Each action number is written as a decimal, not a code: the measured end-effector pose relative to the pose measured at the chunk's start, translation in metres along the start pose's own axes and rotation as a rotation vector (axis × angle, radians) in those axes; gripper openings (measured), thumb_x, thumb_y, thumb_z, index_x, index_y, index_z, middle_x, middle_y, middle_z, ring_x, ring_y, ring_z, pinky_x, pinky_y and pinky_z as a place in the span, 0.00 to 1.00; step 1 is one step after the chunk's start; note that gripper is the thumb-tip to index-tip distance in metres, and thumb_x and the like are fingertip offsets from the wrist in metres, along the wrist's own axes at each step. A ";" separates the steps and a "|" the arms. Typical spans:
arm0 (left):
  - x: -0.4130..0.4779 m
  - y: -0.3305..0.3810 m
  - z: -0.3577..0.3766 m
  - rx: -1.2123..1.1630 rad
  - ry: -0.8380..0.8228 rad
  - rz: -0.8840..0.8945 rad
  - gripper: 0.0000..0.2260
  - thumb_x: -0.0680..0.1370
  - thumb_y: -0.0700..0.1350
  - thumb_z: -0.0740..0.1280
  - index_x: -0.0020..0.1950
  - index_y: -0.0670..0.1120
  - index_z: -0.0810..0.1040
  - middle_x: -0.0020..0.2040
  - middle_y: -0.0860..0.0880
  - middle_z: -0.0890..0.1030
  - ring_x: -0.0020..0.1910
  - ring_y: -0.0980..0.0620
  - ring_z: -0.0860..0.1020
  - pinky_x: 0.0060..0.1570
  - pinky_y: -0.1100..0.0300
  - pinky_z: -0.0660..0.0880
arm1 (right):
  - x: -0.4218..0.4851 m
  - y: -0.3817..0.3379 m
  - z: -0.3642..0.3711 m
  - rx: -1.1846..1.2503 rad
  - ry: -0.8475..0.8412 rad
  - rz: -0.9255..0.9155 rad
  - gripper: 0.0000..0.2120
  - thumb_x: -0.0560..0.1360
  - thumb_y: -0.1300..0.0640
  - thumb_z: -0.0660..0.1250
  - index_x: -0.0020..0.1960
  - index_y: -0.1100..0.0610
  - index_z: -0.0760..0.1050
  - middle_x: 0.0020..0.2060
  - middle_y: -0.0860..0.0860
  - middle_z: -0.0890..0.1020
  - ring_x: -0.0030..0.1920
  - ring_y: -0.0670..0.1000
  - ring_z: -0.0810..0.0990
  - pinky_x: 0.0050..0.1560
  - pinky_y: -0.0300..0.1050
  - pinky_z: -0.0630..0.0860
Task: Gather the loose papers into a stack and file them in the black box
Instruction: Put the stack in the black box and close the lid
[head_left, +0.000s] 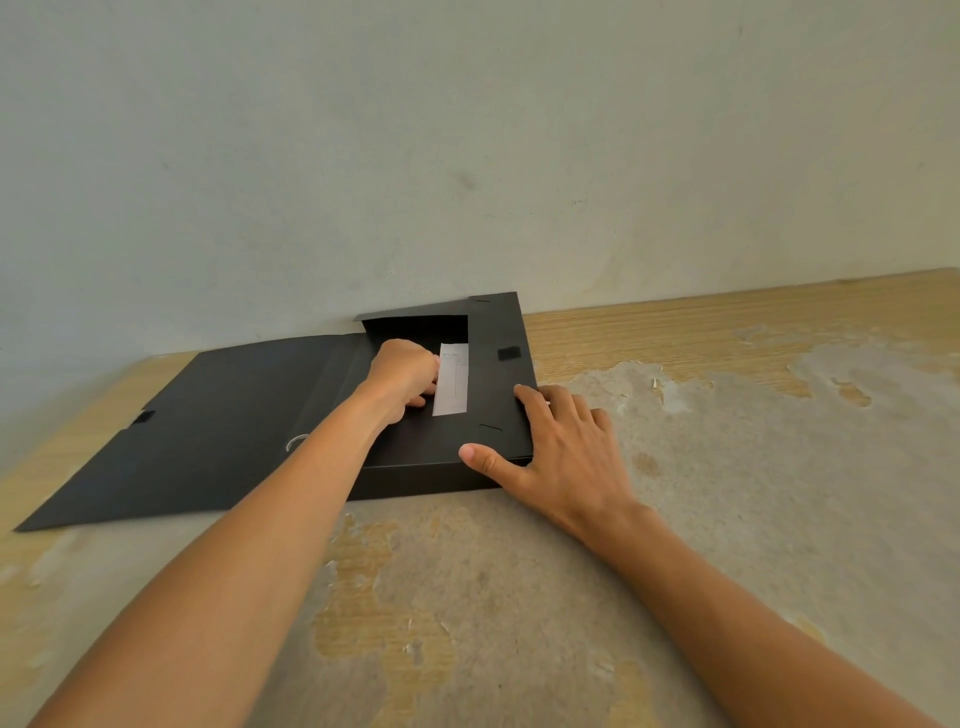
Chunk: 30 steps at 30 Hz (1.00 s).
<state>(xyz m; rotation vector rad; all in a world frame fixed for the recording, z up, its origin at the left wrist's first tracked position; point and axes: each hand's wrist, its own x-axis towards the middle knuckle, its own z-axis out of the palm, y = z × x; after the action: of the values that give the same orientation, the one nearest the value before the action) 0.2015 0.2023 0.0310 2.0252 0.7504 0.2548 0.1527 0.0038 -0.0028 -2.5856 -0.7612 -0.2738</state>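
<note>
The black box (441, 467) lies open on the table against the wall, its lid (208, 415) folded flat to the left. Inside it a strip of white papers (452, 379) shows, the rest hidden by my hand and the box flaps. My left hand (402, 376) reaches into the box with fingers curled on the papers' left edge. My right hand (556, 441) rests flat on the box's right flap and front corner, fingers spread, thumb on the front edge.
The wooden table (727, 467) has worn, peeling veneer and reaches right and toward me. A pale wall (467, 156) stands right behind the box. A metal ring (296, 442) shows on the box spine beside my left forearm.
</note>
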 end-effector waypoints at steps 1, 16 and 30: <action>-0.001 0.001 -0.001 -0.001 -0.011 0.014 0.11 0.80 0.41 0.60 0.60 0.40 0.75 0.54 0.43 0.81 0.50 0.48 0.80 0.48 0.55 0.77 | -0.001 0.000 0.000 -0.002 0.022 -0.005 0.48 0.65 0.23 0.43 0.74 0.54 0.58 0.69 0.54 0.67 0.68 0.55 0.66 0.67 0.52 0.61; -0.058 -0.081 -0.136 0.174 0.291 0.109 0.10 0.77 0.47 0.67 0.37 0.50 0.70 0.41 0.52 0.74 0.44 0.50 0.73 0.57 0.52 0.73 | -0.022 -0.030 0.004 -0.153 0.078 -0.107 0.33 0.74 0.31 0.49 0.69 0.51 0.66 0.74 0.60 0.63 0.74 0.62 0.60 0.68 0.67 0.60; -0.075 -0.211 -0.243 0.580 0.524 -0.264 0.37 0.74 0.69 0.52 0.70 0.41 0.62 0.65 0.38 0.74 0.65 0.38 0.70 0.67 0.42 0.58 | -0.028 -0.042 0.020 0.004 0.108 0.016 0.26 0.76 0.40 0.58 0.68 0.54 0.68 0.72 0.58 0.66 0.76 0.57 0.56 0.73 0.63 0.54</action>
<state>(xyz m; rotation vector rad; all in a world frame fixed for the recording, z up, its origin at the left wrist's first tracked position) -0.0543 0.4091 -0.0027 2.3862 1.5512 0.4629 0.1075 0.0315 -0.0144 -2.5482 -0.7019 -0.4036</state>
